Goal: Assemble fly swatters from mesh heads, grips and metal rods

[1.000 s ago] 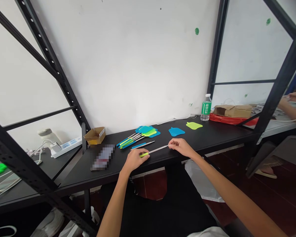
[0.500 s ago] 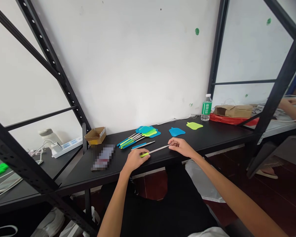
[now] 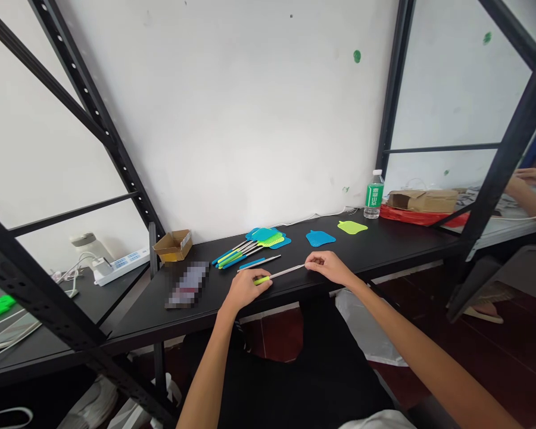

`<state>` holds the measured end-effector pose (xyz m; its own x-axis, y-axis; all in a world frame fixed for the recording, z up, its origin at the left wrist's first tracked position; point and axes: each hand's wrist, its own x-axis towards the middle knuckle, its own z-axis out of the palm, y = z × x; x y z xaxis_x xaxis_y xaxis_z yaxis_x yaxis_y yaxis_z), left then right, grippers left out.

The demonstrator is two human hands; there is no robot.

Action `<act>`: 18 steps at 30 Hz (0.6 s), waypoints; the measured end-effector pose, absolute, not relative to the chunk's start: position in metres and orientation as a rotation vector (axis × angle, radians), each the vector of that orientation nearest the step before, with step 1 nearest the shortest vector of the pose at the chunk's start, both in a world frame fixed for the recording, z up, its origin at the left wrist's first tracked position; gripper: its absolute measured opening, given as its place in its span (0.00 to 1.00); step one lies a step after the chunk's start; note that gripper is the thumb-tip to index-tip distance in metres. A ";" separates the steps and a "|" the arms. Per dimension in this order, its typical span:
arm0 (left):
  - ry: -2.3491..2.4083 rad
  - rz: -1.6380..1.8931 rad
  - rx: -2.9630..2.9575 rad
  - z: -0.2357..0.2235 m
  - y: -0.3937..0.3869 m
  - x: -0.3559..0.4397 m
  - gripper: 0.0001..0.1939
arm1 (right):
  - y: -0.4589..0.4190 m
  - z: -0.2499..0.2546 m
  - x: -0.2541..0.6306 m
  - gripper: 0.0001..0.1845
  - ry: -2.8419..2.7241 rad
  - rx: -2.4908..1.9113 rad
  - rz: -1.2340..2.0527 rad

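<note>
My hands are staying almost where they were, with the steel fly-swatter handle (image 3: 279, 273) running between them. My left hand (image 3: 249, 289) is curling around its green grip, while my right hand (image 3: 328, 267) is pinching its far tip between the fingertips.

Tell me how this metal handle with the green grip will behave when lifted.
The metal handle is probably stiff: it runs straight from the left hand to the right hand with no sag. It looks slim, so likely light. If rounded, it might roll on the tabletop.
</note>
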<state>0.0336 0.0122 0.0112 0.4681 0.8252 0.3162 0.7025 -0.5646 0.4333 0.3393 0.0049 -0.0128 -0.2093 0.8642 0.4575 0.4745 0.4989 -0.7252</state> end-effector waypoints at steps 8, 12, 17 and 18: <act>1.311 0.735 2.474 0.011 0.012 0.034 0.15 | 0.004 -0.011 0.338 0.14 -1.853 -1.092 0.576; 1.324 0.722 2.467 0.012 0.011 0.035 0.16 | 0.005 -0.013 0.339 0.15 -1.831 -1.084 0.609; 1.311 0.738 2.485 0.011 0.012 0.034 0.15 | 0.007 -0.016 0.339 0.10 -1.822 -1.056 0.605; 1.306 0.741 2.487 0.011 0.012 0.034 0.14 | 0.007 -0.016 0.339 0.09 -1.823 -1.057 0.602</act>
<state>0.0341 0.0124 0.0105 0.4729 0.8189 0.3251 0.6993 -0.5733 0.4270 0.3391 0.0072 -0.0164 -0.2138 0.8578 0.4675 0.4109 0.5131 -0.7536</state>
